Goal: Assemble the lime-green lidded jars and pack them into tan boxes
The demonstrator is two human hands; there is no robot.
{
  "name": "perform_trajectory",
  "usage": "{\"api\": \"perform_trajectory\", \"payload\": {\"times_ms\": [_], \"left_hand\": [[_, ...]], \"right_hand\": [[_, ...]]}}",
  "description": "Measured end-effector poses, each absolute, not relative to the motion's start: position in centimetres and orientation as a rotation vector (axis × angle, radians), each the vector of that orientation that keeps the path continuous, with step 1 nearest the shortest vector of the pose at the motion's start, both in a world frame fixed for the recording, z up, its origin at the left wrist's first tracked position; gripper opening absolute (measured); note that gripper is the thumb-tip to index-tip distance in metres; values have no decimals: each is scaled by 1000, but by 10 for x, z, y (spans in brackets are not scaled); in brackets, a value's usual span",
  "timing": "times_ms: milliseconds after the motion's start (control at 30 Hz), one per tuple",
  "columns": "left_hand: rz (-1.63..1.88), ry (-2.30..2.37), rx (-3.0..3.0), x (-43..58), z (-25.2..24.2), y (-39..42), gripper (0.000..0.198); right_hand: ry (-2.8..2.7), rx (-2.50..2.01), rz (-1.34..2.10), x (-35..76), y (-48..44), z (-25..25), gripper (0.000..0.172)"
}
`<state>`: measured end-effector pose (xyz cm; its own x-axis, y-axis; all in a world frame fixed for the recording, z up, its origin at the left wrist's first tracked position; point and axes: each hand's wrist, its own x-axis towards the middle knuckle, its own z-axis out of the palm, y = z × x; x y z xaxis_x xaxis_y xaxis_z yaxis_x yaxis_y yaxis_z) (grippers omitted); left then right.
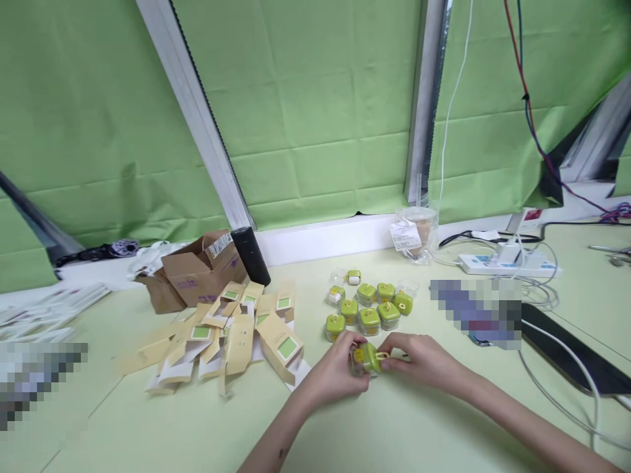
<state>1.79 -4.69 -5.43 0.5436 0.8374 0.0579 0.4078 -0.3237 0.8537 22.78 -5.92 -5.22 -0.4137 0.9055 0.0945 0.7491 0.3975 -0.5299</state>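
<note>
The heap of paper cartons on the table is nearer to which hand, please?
Left. The left hand is just right of the heap of paper cartons; the right hand is farther right, across the green-lidded container.

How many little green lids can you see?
10: one lid between the left hand and right hand, seven clustered beyond, and two at the back left, with white showing. The hands may hide more.

The left hand [340,368] holds a tilted, green-lidded container [363,358]; the right hand [417,358] has its fingers [389,362] at the lid's yellow loop [382,355]. Similar containers [369,320] stand beyond on the pale surface [394,427], with cream cartons [280,344] heaped leftward, near a black cylinder [250,255].
</note>
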Motion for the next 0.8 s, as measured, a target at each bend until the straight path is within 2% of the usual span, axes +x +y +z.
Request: {"api": "perform_trajectory", "payload": {"times_ms": [167,333,500,733,800], "left_hand": [[789,1056,1741,33,-67,-56,41],[802,1166,1703,41,-71,-61,41],[644,1232,1742,41,-70,-63,60],[440,1224,1898,38,-77,-63,61],[440,1238,1896,39,-77,-65,70]], "right_hand": [[-2093,-1295,777,232,-59,-46,19],[-2053,-1320,698,233,-63,-47,14],[-2190,-1283,547,226,-70,-55,14],[-2111,-1213,571,229,-72,-52,13],[-1952,-1185,597,235,-69,-43,11]]}}
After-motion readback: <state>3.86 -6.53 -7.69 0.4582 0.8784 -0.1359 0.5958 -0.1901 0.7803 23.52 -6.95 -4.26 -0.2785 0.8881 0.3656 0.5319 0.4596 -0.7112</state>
